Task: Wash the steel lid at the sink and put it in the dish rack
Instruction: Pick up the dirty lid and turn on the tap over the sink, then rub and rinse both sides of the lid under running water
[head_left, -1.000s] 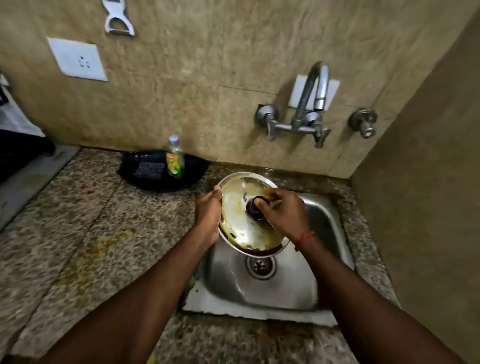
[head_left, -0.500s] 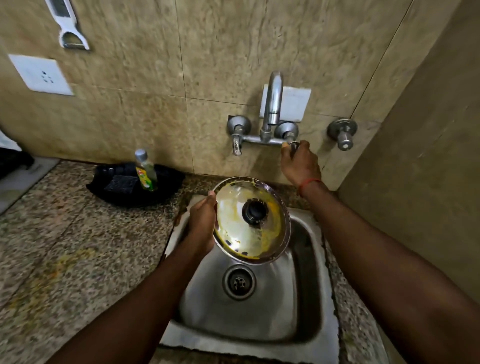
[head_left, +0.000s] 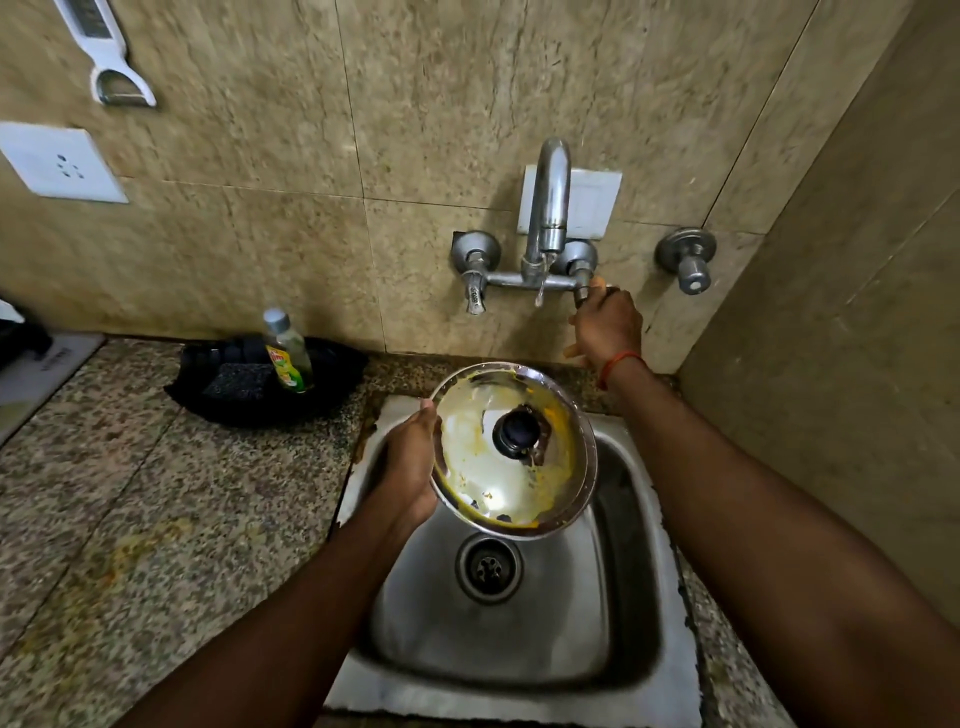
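The steel lid (head_left: 483, 483), smeared with yellow food and topped by a black knob, is tilted over the steel sink (head_left: 519, 639). My left hand (head_left: 410, 462) grips its left rim. My right hand (head_left: 605, 325) is closed around the right tap handle of the wall faucet (head_left: 545, 208), above and behind the lid. A thin stream of water (head_left: 540, 291) falls from the spout. No dish rack is in view.
A black tray (head_left: 332, 379) with a dark scrub pad (head_left: 234, 376) and a dish soap bottle (head_left: 288, 353) sits on the granite counter left of the sink. A second wall valve (head_left: 685, 257) is to the right. The side wall stands close on the right.
My right hand left the lid's knob and went up to the right tap handle. Water now starts from the spout. The left hand keeps the lid over the sink.
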